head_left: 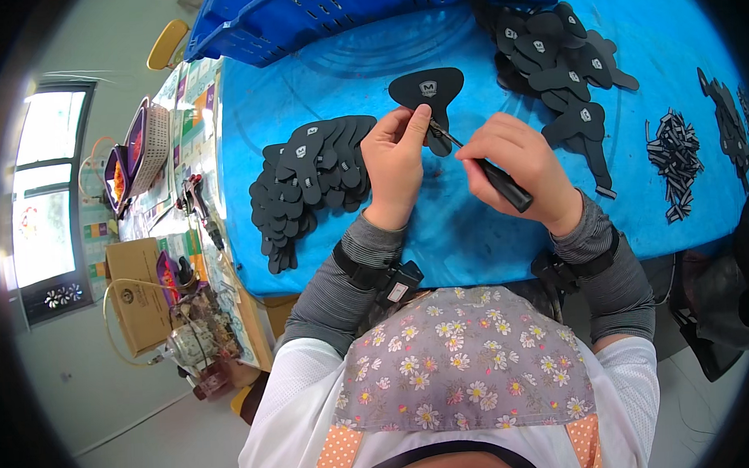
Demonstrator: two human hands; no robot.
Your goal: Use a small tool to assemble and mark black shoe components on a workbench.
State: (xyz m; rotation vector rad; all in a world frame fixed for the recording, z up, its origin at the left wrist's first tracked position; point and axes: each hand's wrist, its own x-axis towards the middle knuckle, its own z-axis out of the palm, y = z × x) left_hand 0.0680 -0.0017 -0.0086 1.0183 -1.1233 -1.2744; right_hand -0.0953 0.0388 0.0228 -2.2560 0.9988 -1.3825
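While our left hand [395,163] pinches the black piece [430,96], our right hand [516,167] grips a tool [492,174] touching it, beside the stack [307,183].

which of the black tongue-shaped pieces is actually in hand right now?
The single black piece lying apart on the blue table: left hand pinches its lower end, right hand applies a thin tool.

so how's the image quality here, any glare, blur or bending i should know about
Head view: the fisheye bends the blue table edge and leaves a black ring at the rim; the window at far left is blown out white; the left hand, right hand and the black flat piece they work on are sharp and evenly lit, with only soft shadows.
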